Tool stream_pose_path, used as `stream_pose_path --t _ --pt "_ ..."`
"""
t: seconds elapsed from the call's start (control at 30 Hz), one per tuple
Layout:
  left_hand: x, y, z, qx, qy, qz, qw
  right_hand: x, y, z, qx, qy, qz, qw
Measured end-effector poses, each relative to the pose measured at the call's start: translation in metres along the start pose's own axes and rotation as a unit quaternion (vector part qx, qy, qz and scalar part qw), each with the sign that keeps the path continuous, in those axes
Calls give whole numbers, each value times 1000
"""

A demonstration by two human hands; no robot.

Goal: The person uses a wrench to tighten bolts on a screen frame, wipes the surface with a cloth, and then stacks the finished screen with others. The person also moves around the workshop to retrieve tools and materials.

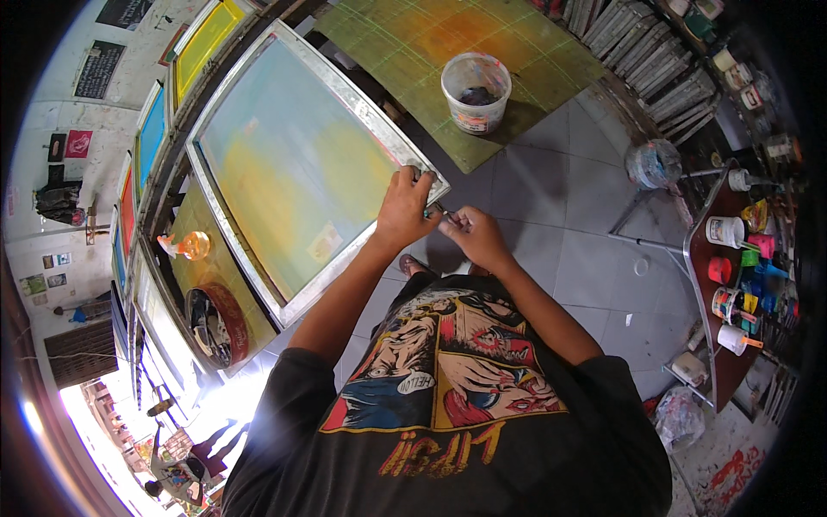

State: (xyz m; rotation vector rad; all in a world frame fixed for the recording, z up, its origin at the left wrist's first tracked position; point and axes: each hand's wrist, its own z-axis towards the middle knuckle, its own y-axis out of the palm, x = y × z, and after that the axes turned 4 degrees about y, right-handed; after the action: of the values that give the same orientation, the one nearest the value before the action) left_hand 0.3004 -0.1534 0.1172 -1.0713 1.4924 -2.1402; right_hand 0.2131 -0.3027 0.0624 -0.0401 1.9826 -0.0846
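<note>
A large screen-printing frame (332, 90) with pale metal edges and a bluish, yellow-stained mesh lies tilted in front of me to the left. My left hand (405, 207) is closed over its near right corner, fingers curled on the edge. Just beside that corner, my right hand (474, 237) is closed in a pinch. Its fingertips meet a small dark piece that I cannot make out, close to my left thumb.
A stained green board (534, 52) holds a white plastic tub (476, 112). Left of the frame are an orange spray bottle (194, 246) and a round tin (228, 323). More coloured screens (207, 47) line the left. Paint pots (725, 231) crowd a shelf at right.
</note>
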Motion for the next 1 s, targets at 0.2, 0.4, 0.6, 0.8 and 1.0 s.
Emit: stream_pose_path --t 0.2,0.4,0.6,0.8,1.0 --pt "1 0 1 -8 -8 0 1000 14 -7 6 -142 158 261 942" --pt "1 0 1 -6 -2 5 1000 18 6 4 -17 -28 -24 999" --pt "1 -1 0 -9 -4 0 1000 8 -2 0 -132 182 301 927" --pt "2 -2 1 -6 -3 -4 1000 10 0 0 -81 162 261 948" --pt "3 -3 0 -12 -7 -3 1000 8 4 -2 -45 164 272 947"
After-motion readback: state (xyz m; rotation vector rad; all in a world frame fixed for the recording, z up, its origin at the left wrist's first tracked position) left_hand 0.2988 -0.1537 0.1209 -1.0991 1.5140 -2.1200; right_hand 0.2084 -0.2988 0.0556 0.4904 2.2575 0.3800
